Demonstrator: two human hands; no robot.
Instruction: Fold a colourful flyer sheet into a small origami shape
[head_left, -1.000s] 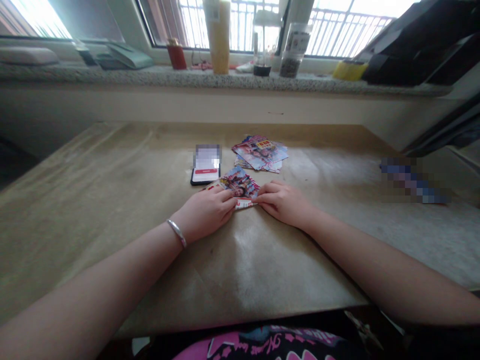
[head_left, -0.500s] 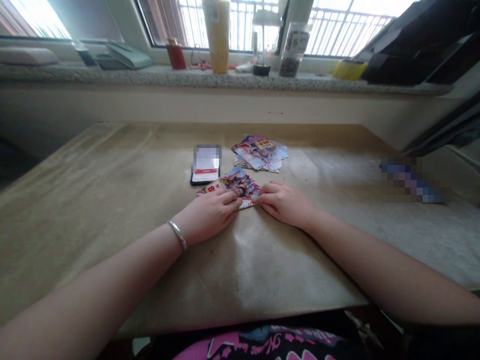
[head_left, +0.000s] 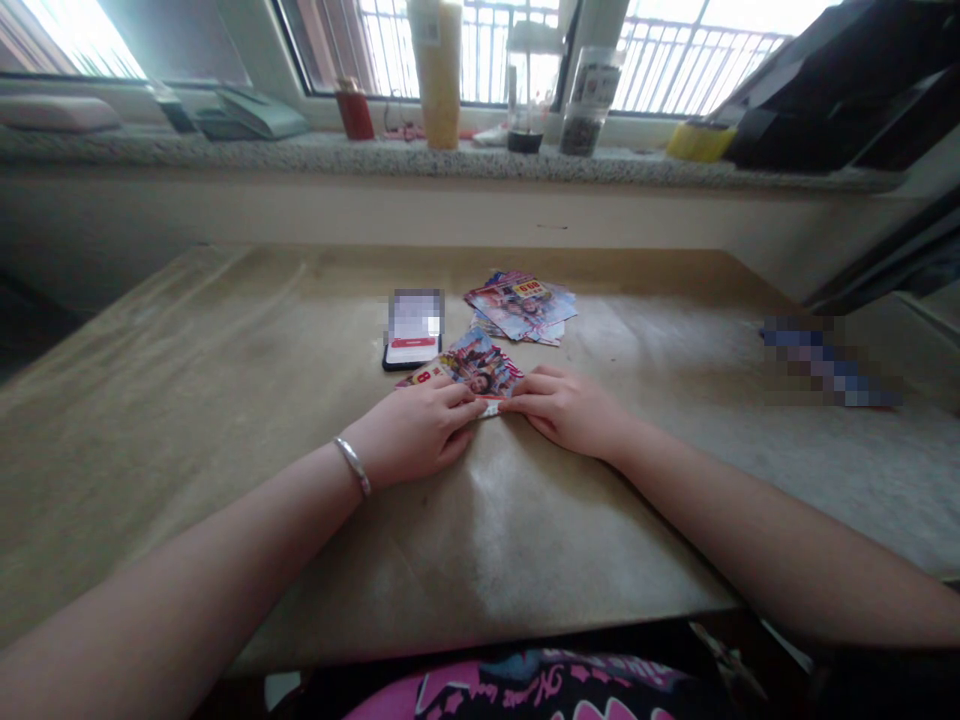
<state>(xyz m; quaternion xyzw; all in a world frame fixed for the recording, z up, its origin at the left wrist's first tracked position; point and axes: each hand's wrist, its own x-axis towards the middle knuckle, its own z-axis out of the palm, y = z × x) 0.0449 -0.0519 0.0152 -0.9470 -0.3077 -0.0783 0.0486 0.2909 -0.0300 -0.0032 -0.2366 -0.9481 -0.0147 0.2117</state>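
Observation:
A colourful printed paper sheet (head_left: 471, 366) lies on the tan table (head_left: 225, 380) in front of me. My left hand (head_left: 411, 430), with a silver bangle on its wrist, rests on the sheet's near left edge, fingers pressed together on it. My right hand (head_left: 564, 405) presses the sheet's near right edge with closed fingertips. The fingertips of both hands nearly meet at a white fold of the paper. The near part of the sheet is hidden under my hands.
A phone (head_left: 412, 330) lies just behind the sheet. A pile of similar colourful sheets (head_left: 521, 304) sits to its right. A blurred object (head_left: 825, 362) lies at the right. The stone sill (head_left: 375, 155) holds bottles, jars and boxes.
My left hand has slid slightly right and back along the sheet, uncovering more of its left corner. My right hand has barely shifted.

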